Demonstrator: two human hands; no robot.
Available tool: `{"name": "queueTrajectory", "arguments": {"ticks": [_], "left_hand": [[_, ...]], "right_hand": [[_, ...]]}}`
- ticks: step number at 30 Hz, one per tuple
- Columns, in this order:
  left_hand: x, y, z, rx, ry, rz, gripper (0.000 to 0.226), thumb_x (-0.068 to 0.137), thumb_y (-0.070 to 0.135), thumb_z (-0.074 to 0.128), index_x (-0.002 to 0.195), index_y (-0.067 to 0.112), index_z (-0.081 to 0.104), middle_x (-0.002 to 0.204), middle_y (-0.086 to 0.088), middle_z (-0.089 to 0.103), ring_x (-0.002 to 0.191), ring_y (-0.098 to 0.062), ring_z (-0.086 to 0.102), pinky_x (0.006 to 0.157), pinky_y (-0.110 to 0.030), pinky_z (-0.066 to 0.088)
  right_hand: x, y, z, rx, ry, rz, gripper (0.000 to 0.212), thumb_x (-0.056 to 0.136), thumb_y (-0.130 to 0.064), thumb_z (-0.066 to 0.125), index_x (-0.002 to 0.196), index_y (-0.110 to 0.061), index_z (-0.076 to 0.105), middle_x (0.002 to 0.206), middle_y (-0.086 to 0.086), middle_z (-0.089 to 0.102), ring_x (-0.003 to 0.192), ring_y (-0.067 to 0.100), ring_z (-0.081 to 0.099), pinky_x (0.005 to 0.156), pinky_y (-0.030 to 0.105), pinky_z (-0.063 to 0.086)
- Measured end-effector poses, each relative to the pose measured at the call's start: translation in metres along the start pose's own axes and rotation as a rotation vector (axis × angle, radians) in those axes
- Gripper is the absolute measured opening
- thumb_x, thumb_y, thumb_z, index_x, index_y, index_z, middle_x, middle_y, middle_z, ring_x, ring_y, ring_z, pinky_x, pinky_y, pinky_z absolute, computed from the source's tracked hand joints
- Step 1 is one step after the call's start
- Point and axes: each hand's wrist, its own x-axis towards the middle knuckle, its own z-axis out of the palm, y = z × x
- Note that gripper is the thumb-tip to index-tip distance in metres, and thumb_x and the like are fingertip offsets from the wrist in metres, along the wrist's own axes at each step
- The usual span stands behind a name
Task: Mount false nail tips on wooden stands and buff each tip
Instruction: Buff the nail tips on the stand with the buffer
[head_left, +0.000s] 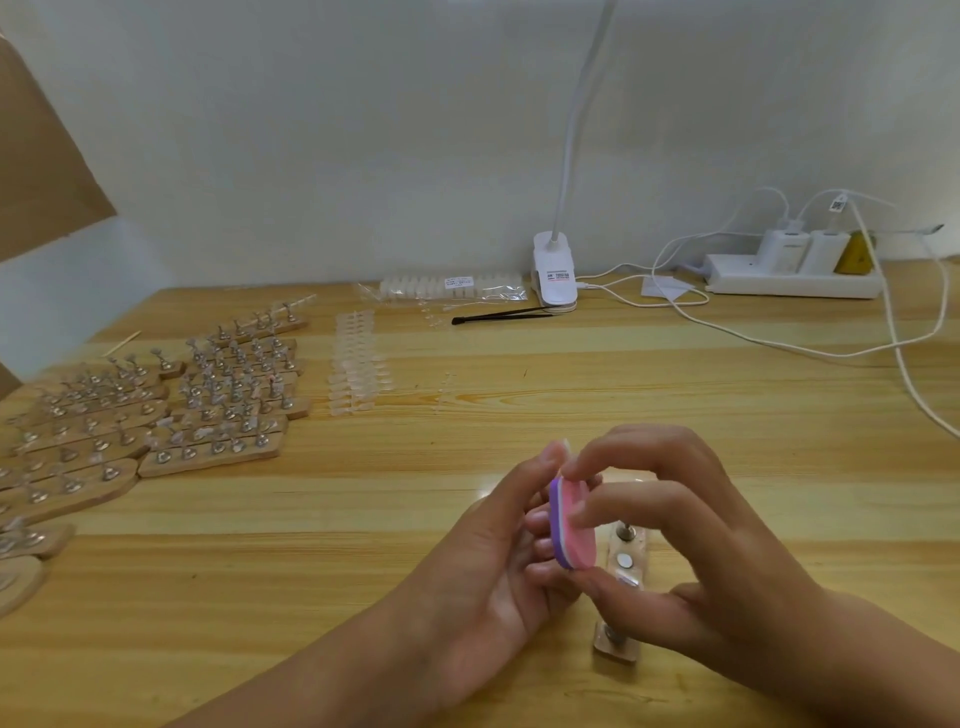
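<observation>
Table, with stand lying under the right hand, which pinches the buffer, long axis near-to-far. Left hand appears to grip a tip at the buffer's far left edge.

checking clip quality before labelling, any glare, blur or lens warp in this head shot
Head view: even, soft light with faint shadows; a mild sheen on the table beside the left hand; wide-angle warp seems to bow the table's far edge; the wooden stands at left look soft; the right hand and buffer block are sharper, though the clear nail tip is hard to make out.
</observation>
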Motion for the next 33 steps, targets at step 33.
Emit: {"name": "queueTrajectory", "arguments": {"ticks": [33], "left_hand": [[-0.005, 0.002, 0.010, 0.321, -0.069, 0.084, 0.017, 0.063, 0.033, 0.076, 0.069, 0.019, 0.071, 0.059, 0.011, 0.052, 0.050, -0.003, 0.032, 0.044, -0.012, 0.028]], "right_hand": [[0.003, -0.002, -0.015, 0.633, 0.051, 0.409, 0.028, 0.087, -0.013, 0.057, 0.114, -0.007, 0.065, 0.119, 0.000, 0.069, 0.115, 0.020, 0.064, 0.094, 0.025, 0.051]]}}
